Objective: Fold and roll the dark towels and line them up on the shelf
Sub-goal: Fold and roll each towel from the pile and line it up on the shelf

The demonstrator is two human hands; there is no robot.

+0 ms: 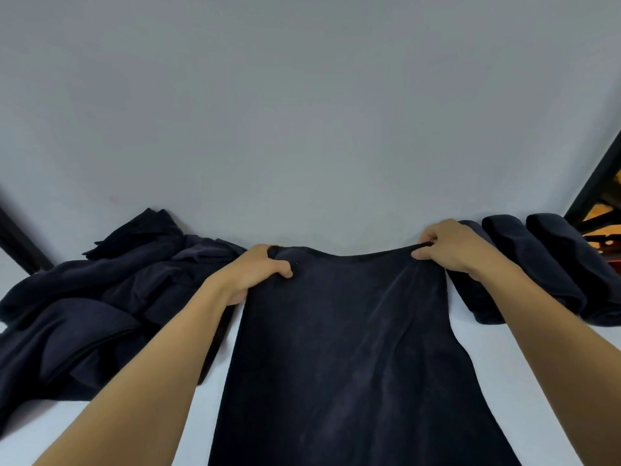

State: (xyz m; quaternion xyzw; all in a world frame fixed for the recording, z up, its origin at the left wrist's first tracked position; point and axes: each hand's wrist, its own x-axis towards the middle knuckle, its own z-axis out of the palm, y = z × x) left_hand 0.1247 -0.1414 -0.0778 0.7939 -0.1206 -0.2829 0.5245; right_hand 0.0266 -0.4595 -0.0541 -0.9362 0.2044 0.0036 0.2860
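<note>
Navy towel (346, 331) stretches lengthwise toward the person; left grip (255, 274) and right grip (450, 247) each clasp a far corner, level with one another

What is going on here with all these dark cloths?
A person holds a flat dark navy towel by its far edge: the left hand grips one corner, the right hand pinches the other. A loose heap of unfolded dark towels lies on the left; finished dark towel rolls lie in a row on the right, on the white surface.
</note>
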